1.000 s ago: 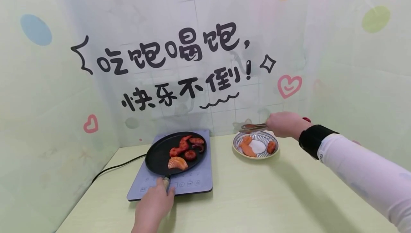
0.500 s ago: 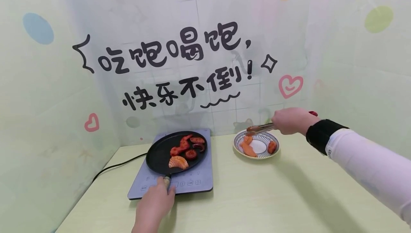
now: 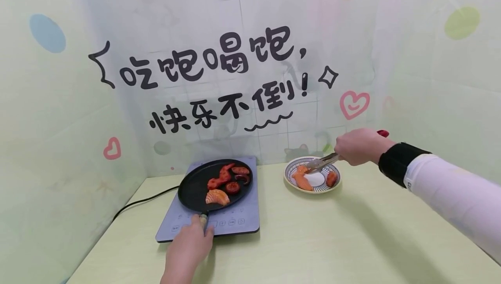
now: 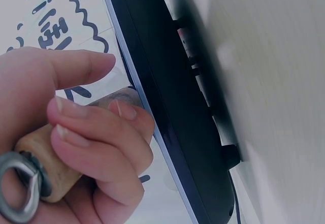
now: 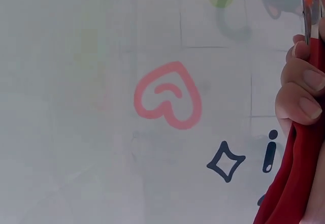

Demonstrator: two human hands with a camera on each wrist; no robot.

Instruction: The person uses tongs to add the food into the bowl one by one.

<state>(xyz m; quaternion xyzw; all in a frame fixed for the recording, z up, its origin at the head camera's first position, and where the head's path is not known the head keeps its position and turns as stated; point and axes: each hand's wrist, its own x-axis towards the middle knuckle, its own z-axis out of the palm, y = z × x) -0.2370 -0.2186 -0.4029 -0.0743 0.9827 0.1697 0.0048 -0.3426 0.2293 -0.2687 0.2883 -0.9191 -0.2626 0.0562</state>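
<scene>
My left hand (image 3: 188,245) grips the wooden handle (image 4: 63,168) of a black frying pan (image 3: 191,190); its fingers curl round the wood in the left wrist view. In the pan lie a striped salmon slice (image 3: 217,197), a red wing-like piece (image 3: 221,177) and several other reddish food pieces. My right hand (image 3: 362,147) holds metal tongs (image 3: 325,162) with red handles (image 5: 299,168). The tong tips reach down into a patterned plate (image 3: 288,183), at the upper end of an orange food piece (image 3: 302,180). Whether they pinch it is unclear. A reddish-brown piece (image 3: 331,178) lies at the plate's right side.
The pan sits on a flat grey-blue induction cooker (image 3: 248,226) with a black cord (image 3: 145,200) running left. A pale table (image 3: 297,240) carries everything. Printed wall cloth (image 3: 250,101) stands close behind the cooker and the plate.
My right hand has shifted slightly right and up, while the tong tips have come down from above the plate's back rim to the orange piece. The left hand stays on the pan handle.
</scene>
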